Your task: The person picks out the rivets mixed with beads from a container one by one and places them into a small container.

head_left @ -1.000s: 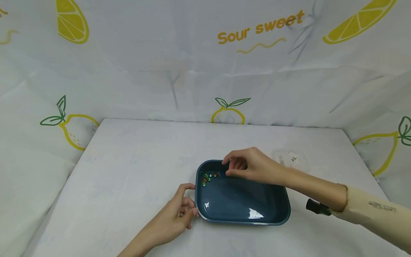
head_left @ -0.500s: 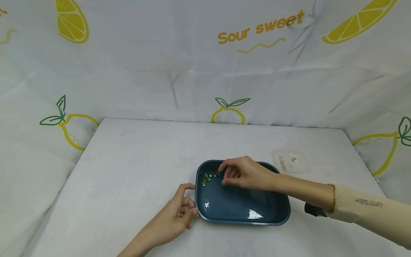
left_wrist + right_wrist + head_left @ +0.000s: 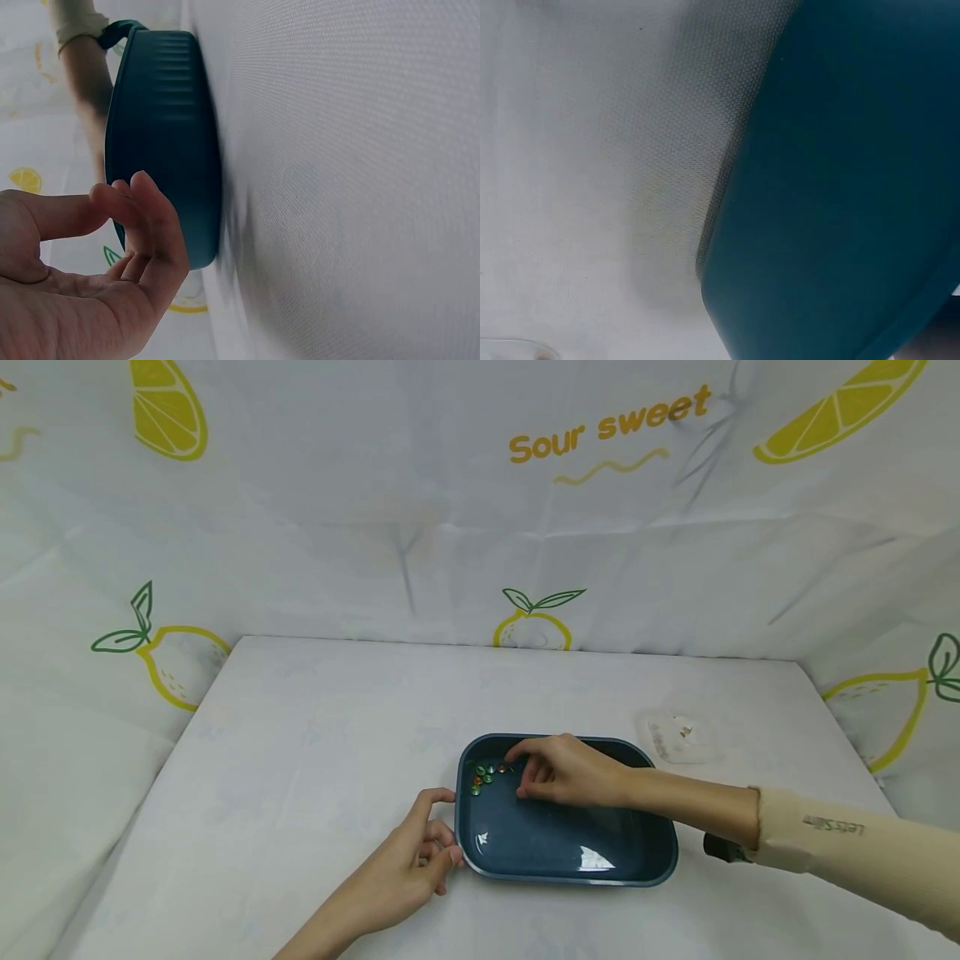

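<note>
A dark teal rectangular tray (image 3: 570,883) stands on the table, tilting neither way in the head view. Several small glassy marbles (image 3: 488,779), green, orange and blue-green, lie in its far left corner. My right hand (image 3: 566,770) reaches over the far rim side into the tray, index fingertip beside the marbles. Thumb and index are apart, with nothing showing between them; the other fingers are bent. Outside the tray's left side, my left hand (image 3: 408,864) touches the rim with index finger and thumb. In the left wrist view its loosely bent fingers (image 3: 161,225) overlap the tray wall (image 3: 161,112).
A clear plastic container (image 3: 681,737) with small bits in it sits behind the tray at the right. A white cloth covers the table (image 3: 322,735). Lemon-printed fabric (image 3: 375,527) hangs behind and at the sides.
My right hand has moved left and nearer to me inside the tray, and its fingers now cover the spot where a blue marble showed. The left hand and tray stay put.
</note>
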`<action>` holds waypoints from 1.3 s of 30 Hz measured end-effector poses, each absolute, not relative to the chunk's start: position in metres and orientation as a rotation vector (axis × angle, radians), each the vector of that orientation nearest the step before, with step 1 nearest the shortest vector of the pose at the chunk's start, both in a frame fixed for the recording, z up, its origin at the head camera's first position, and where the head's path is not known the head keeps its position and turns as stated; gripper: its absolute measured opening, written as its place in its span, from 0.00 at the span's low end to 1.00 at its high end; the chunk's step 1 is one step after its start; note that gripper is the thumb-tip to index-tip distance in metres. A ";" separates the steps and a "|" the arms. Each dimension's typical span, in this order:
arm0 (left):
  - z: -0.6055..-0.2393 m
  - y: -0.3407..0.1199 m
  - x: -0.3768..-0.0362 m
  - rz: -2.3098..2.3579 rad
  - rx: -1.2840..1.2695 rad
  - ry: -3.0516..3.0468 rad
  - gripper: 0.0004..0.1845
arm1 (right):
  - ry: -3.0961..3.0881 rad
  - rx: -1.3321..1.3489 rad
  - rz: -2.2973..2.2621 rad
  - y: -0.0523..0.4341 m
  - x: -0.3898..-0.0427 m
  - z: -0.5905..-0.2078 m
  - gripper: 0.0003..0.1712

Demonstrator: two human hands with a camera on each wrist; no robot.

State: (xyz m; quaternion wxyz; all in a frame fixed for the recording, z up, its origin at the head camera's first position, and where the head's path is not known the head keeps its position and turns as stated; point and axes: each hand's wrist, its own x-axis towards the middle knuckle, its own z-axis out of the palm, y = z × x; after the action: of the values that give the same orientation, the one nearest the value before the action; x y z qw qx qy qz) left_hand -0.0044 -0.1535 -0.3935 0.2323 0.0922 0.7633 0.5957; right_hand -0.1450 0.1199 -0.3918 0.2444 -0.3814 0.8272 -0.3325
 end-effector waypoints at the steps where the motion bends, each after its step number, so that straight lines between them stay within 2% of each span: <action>1: -0.393 -0.154 -0.004 1.636 0.253 2.098 0.33 | 2.257 -1.042 -0.902 0.120 -0.145 -0.393 0.23; 9: -0.394 -0.153 -0.004 1.639 0.249 2.095 0.33 | 2.269 -1.044 -0.860 0.120 -0.145 -0.397 0.23; 23: -0.396 -0.153 -0.004 1.642 0.238 2.094 0.33 | 2.326 -1.043 -0.828 0.124 -0.144 -0.404 0.09; 39: -0.393 -0.152 -0.004 1.619 0.240 2.116 0.33 | 2.326 -1.044 -0.854 0.126 -0.141 -0.405 0.06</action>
State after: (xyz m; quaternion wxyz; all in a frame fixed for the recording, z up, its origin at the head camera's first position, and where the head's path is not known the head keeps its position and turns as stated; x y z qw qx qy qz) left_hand -0.0039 -0.1525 -0.3926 0.2311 0.0874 0.7695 0.5889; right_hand -0.1406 0.1261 -0.4052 0.2246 -0.3783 0.8430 -0.3095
